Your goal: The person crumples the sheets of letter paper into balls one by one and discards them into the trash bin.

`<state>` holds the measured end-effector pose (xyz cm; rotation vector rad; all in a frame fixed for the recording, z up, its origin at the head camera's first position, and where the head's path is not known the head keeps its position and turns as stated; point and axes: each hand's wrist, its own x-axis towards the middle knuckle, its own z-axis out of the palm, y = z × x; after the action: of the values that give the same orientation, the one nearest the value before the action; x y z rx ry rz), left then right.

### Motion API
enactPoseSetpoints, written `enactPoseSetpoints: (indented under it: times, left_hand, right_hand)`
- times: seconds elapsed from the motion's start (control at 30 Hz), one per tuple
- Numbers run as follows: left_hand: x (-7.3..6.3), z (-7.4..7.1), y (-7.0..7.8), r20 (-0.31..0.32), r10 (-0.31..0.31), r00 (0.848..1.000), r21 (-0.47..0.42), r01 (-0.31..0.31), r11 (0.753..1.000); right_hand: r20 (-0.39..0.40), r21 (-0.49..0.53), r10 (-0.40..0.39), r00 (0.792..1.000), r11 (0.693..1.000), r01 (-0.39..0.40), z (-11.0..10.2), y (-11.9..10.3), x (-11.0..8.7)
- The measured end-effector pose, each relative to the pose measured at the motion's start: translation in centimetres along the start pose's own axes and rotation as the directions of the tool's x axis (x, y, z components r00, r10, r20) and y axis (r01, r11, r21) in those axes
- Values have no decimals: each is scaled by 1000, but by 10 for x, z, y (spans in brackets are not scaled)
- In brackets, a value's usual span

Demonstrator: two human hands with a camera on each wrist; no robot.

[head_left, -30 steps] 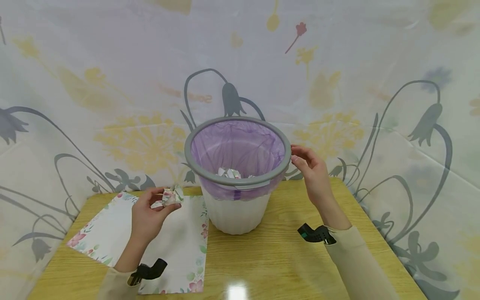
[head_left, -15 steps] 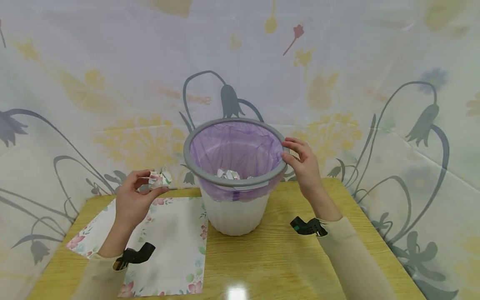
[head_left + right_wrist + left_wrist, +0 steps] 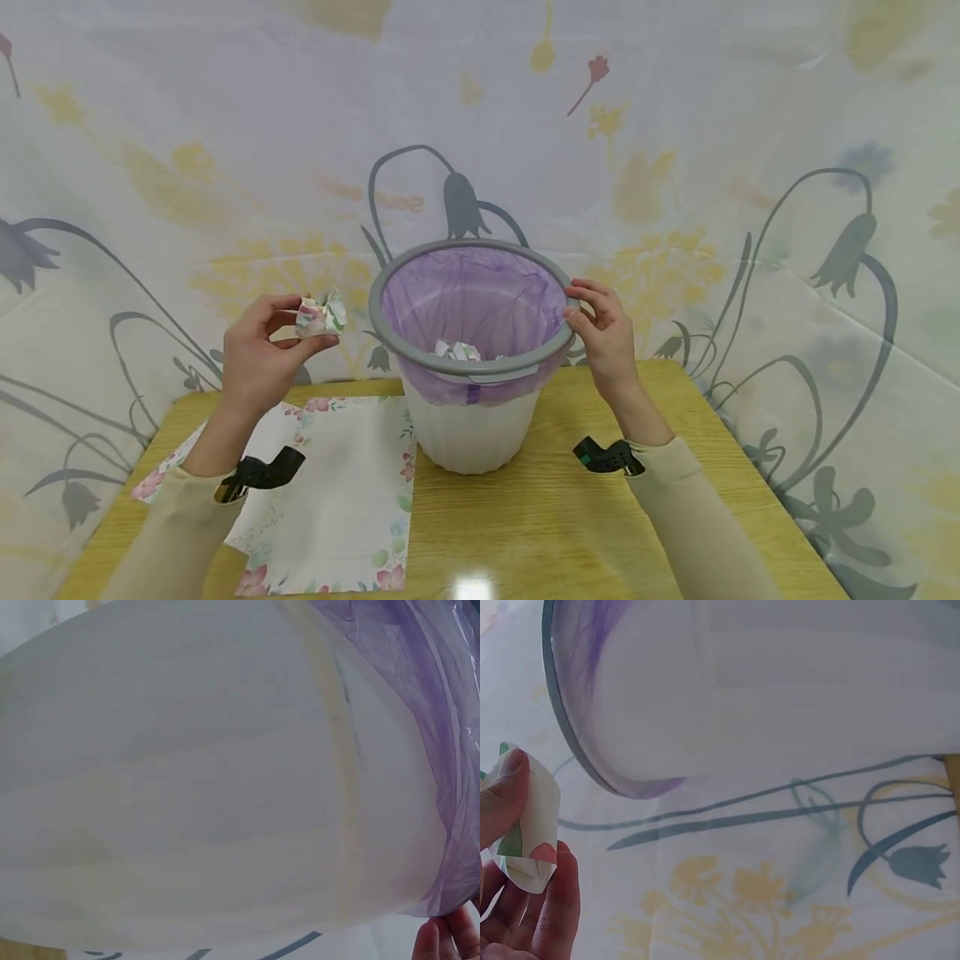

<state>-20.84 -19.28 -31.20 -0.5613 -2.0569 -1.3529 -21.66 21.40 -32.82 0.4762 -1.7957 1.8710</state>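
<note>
My left hand [image 3: 262, 350] pinches a crumpled paper ball [image 3: 321, 315] between thumb and fingers, raised left of the trash can [image 3: 474, 433]. In the left wrist view, the paper ball [image 3: 538, 817] shows white with green and pink print. The white trash can has a grey rim [image 3: 377, 308] and a purple bag [image 3: 480, 283] lining it. Several crumpled papers [image 3: 457, 351] lie inside. At the rim's right side, my right hand [image 3: 609, 342] grips the edge with thumb and fingertips. Its fingers [image 3: 459, 934] show only partly in the right wrist view.
Two flower-bordered paper sheets [image 3: 337, 492] lie overlapping on the wooden table [image 3: 540, 525], left of the trash can. A floral cloth backdrop [image 3: 675, 125] stands close behind the table and along both its sides.
My left hand has risen and moved left with the paper ball, away from the trash can. My right hand has moved in from beside the rim to grip it.
</note>
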Motion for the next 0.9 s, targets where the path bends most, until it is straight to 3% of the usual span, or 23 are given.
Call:
enactPoseSetpoints:
  times: [0.27, 0.43, 0.6, 0.8, 0.9]
  left_hand:
    - [25, 5, 22, 110, 33, 993, 12, -34, 999]
    - [42, 7, 35, 205, 30, 978, 9, -32, 999]
    - [59, 11, 45, 348, -3, 938, 51, -16, 999]
    - [79, 23, 53, 444, 2, 896, 89, -47, 995]
    - [89, 30, 59, 504, -6, 864, 92, -47, 995]
  right_hand:
    - [0, 25, -11, 1000, 1000, 11, 0, 2, 0]
    - [14, 5, -8, 1000, 1000, 8, -1, 3, -1]
    - [19, 21, 4, 1000, 1000, -5, 0, 4, -1]
    - [15, 10, 19, 1000, 1000, -20, 0, 2, -2]
    - [12, 4, 20, 1000, 1000, -20, 0, 2, -2]
